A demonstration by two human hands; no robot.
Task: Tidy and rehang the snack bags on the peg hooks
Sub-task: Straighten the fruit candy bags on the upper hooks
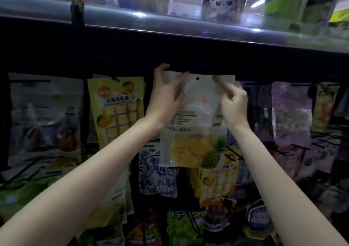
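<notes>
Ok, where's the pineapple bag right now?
Centre of the head view: the pineapple bag is held up just under the dark shelf edge, left hand and right hand pinching its top corners, right of the yellow orange-print bag.

Both bare forearms reach up and away from the near corners, converging toward the middle of the view. The left hand (pixel 166 96) is raised with its wrist bent back, thumb high at the far upper left and the fingers (pixel 182 78) stretched rightward, pinching the top left corner of the bag (pixel 200 117). The right hand (pixel 233 105) sits slightly lower, its back toward the camera, fingers curled, with the index finger and thumb pinching the bag's top right edge. The two hands are level with each other and apart.
</notes>
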